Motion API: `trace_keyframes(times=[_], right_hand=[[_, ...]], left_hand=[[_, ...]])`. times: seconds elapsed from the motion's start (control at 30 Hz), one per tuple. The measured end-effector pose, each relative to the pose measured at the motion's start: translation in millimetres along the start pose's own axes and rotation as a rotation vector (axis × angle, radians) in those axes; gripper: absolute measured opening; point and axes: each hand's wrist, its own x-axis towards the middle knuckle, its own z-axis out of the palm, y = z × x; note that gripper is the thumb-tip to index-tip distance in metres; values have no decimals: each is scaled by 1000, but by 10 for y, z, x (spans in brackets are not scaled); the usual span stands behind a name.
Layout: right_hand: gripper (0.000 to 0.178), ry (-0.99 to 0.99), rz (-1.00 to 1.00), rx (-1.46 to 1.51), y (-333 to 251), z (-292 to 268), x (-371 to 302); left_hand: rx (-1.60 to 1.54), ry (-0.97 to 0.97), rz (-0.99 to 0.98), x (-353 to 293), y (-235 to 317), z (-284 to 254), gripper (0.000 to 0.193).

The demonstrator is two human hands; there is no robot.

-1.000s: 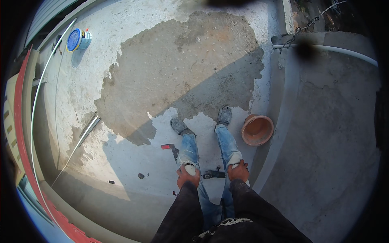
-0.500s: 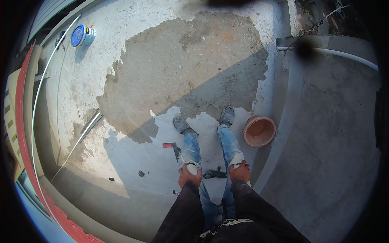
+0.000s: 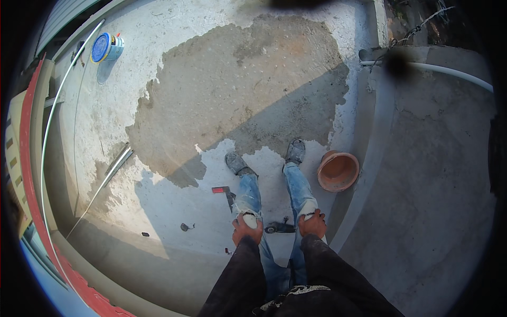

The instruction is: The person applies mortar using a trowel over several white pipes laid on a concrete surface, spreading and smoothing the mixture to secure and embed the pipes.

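From where I stand, with the toes at twelve o'clock, the left hand (image 3: 247, 228) is curled over one knee and the right hand (image 3: 313, 224) over the other. Both lie on the ripped blue jeans (image 3: 247, 194), down at six o'clock; whether any cloth is clamped between the fingers and thumbs, I can't tell. The denim looks soft and pliant, likely weak at the frayed knees, so sound cloth beside the tears would be the surer hold.

Between the knees, at three o'clock from the left hand, lies a black round-headed power tool (image 3: 285, 227), probably stiff and fairly heavy, best taken by its body. A red-ended black tool (image 3: 219, 189) sits at eleven from that hand. The terracotta pot (image 3: 338, 171), at one from the right hand, looks rigid and breakable; its thick rim offers purchase.

The blue-lidded bucket (image 3: 114, 48) off at ten carries coloured print, too small to read from here.
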Motion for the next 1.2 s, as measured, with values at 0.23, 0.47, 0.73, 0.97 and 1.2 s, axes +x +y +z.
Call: trace_keyframes(times=[0.23,0.47,0.73,0.97,1.2], right_hand=[[57,11,2,-2,-2,8,-3],[56,21,1,-4,7,12,-1],[56,5,-1,2,-5,-5,-10],[57,11,1,10,7,3,-8],[57,19,-17,7,23,60,4]], left_hand=[[13,-10,-7,2,12,-16,72],[21,-31,-18,-1,23,-25,72],[18,-20,-7,-5,9,-7,70],[23,4,-8,-2,-25,24,69],[18,60,23,5,-64,76,69]])
